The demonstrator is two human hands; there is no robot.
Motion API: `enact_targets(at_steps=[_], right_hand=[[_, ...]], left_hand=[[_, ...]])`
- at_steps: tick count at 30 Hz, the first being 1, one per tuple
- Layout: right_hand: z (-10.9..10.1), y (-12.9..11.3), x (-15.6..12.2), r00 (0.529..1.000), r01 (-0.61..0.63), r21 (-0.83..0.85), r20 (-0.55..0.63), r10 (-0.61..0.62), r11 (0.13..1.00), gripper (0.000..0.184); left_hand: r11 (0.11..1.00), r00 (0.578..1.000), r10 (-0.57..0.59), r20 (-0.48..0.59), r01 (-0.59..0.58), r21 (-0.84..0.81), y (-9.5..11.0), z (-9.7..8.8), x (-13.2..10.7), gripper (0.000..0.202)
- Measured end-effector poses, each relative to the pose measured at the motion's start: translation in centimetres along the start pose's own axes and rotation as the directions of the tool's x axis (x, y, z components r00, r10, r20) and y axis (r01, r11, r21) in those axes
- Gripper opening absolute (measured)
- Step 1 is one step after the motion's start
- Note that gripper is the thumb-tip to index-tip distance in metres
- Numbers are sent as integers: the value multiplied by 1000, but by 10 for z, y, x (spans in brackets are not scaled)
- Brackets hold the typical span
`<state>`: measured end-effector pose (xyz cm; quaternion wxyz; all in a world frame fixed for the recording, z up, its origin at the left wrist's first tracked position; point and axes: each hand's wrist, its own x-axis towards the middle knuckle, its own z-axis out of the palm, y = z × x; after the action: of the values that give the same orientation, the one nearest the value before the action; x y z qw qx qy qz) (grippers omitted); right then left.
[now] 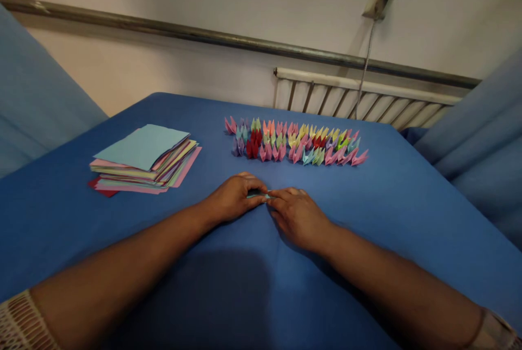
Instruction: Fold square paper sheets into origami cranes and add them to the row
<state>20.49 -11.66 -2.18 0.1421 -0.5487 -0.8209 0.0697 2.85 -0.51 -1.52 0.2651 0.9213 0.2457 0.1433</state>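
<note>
Pinched by left hand point(236, 198) and right hand point(299, 218), a pale paper strip point(253, 194) sits centrally; blue cloth point(367, 198) stretches between it and the paper stack point(142, 147), left, and folded figures point(298, 152), far right.

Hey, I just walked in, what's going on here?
A person is handling a small piece of pale paper, mostly hidden by their fingers, with the left hand and right hand close together over a blue table. A stack of colored paper sits to the left, and rows of folded paper figures stand beyond the hands.
</note>
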Motion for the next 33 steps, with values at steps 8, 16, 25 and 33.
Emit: enact_targets(at_steps=[8, 16, 25, 33], right_hand=[[4, 12, 6, 998, -27, 97, -58, 33, 995, 23], [12, 20, 11, 992, -37, 163, -115, 56, 986, 18], [14, 21, 13, 991, -49, 135, -115, 65, 990, 19], [12, 20, 12, 990, -77, 153, -107, 94, 985, 16]], left_hand=[[995, 996, 43, 75, -49, 81, 0, -3, -2, 10], [983, 998, 38, 53, -46, 178, 1, -2, -3, 15], [908, 986, 135, 97, -162, 387, 14, -3, -7, 20], [921, 994, 83, 75, -105, 375, 15, 1, -7, 13]])
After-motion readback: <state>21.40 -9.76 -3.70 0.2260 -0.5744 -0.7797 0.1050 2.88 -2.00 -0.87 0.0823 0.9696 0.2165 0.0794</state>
